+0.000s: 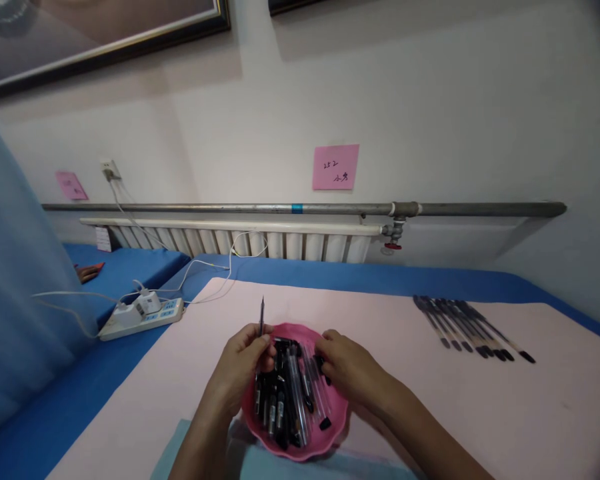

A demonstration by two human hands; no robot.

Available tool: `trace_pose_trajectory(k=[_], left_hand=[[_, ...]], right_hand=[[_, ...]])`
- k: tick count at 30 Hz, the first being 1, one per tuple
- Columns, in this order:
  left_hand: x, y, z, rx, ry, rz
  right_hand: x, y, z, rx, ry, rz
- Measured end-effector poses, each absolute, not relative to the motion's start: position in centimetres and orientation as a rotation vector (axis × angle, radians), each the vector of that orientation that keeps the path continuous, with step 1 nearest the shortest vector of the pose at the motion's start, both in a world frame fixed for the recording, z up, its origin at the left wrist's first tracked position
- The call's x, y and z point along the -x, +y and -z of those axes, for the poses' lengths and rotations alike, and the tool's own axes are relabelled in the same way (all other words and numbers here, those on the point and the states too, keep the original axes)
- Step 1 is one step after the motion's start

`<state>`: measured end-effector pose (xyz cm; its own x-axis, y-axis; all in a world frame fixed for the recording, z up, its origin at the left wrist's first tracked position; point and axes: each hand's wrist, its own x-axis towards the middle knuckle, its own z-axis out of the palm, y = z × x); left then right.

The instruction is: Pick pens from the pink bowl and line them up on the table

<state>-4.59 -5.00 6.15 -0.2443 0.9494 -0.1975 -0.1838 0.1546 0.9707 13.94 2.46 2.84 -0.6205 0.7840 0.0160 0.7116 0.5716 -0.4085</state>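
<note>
A pink scalloped basket (337, 427) full of pen parts sits in front of me. Clear plastic tubes (296, 393) and black pen pieces with small labels (273, 413) lie inside it. At its upper left rim, my left hand (247, 357) pinches a thin pen refill (262, 317), held upright with the tip pointing up. My right hand (343, 363) is over the upper right rim, fingers curled together. A dark piece shows under those fingers, but whether they grip it is hard to make out.
Several brush-like tools with dark ends (473, 330) lie in a row on the pink sheet (380, 320) at right. A power strip (145, 320) with chargers and white cables is at left, by a blue curtain (25, 287). Another person's hand (87, 273) rests on a blue surface beyond.
</note>
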Motion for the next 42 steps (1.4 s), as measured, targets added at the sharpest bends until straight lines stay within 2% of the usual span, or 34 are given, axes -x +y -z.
trace_pose_trajectory(k=[9,15,22,32,42], left_hand=[[4.2,-4.9,-5.7,-0.924,1.376,-1.253],[4.0,-5.1,-5.7,-1.018,1.337,-1.178],[2.3,-5.7,-6.5,-1.068,1.299,-1.043],[1.8,-5.5,-6.4,-1.073,1.287,-1.017],[1.6,-5.8,-6.2,-0.905,1.080,-1.003]], right_hand=[[-13.7,2.3,-3.2,1.185,-2.501,-0.679],[-13.7,2.3,-5.5,1.176,-2.246,-0.748],[-13.5,2.1,-7.6,0.914,-1.412,-1.327],[-13.2,1.5,-7.8,0.875,-1.424,-1.418],[-12.8,2.0,-6.6,0.811,-1.197,-1.741]])
